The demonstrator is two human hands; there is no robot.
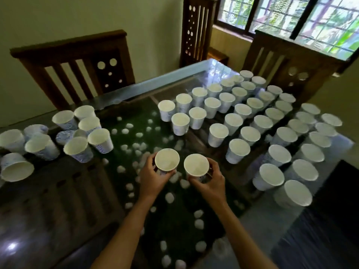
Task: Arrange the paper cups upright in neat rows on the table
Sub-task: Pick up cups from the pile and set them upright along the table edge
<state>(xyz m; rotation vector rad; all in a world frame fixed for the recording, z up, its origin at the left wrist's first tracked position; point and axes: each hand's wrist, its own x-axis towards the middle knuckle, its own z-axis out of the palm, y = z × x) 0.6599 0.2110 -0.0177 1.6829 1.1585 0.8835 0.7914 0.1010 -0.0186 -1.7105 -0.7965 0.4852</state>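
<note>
Two tapered paper cups gripped by left hand and right hand over glossy glass table.

No text, label, brand or number legible anywhere in the frame, blue print on the walls of the paper cups at left and centre seems a swirl pattern, too blurred to tell whether it carries any lettering

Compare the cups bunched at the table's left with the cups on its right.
The left bunch is jumbled, several cups tipped or lying down; the right group stands upright in rows. The left bunch holds far fewer cups than the right group. Both are white paper cups with a bluish pattern.
</note>
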